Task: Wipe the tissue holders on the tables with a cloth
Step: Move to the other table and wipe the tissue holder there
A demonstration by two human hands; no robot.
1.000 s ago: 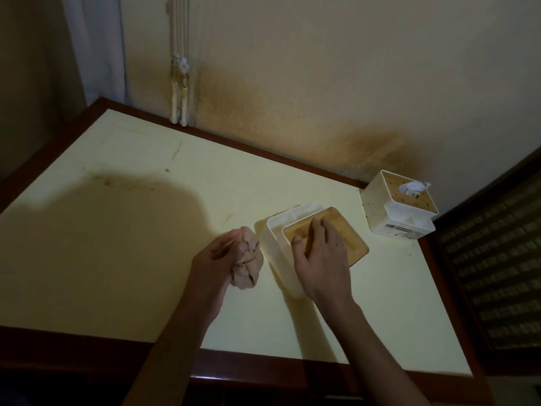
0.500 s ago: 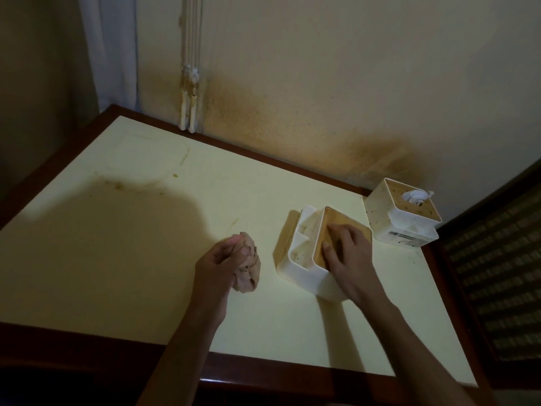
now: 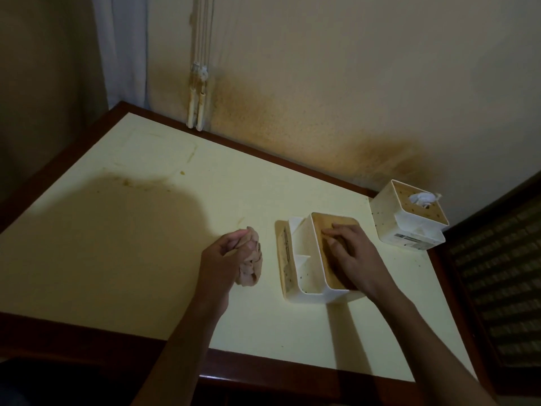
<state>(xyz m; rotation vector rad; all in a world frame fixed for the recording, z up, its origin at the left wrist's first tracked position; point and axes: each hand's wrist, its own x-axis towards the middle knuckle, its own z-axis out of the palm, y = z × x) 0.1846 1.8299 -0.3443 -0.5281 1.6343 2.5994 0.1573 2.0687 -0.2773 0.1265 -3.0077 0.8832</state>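
Note:
A white tissue holder [image 3: 304, 276] with a wooden lid stands on the pale yellow table [image 3: 123, 230], right of centre. My right hand [image 3: 351, 253] rests on its wooden lid, fingers laid across the top, thumb hidden. My left hand [image 3: 225, 256] grips a bunched pinkish cloth [image 3: 251, 262] just left of the holder, a small gap apart from it. A second white tissue holder [image 3: 409, 227] with a tissue poking out of its wooden top stands at the table's far right corner.
The table has a dark wood rim [image 3: 87, 338] and meets a stained wall [image 3: 322, 112] at the back. Blind cords [image 3: 199, 98] hang by the far edge. A dark louvred panel [image 3: 503, 273] stands to the right. The left half of the table holds only stains.
The near holder has been turned and shifted to the right under my right hand, its compartments now facing up-left. My left hand with the cloth stays roughly in place.

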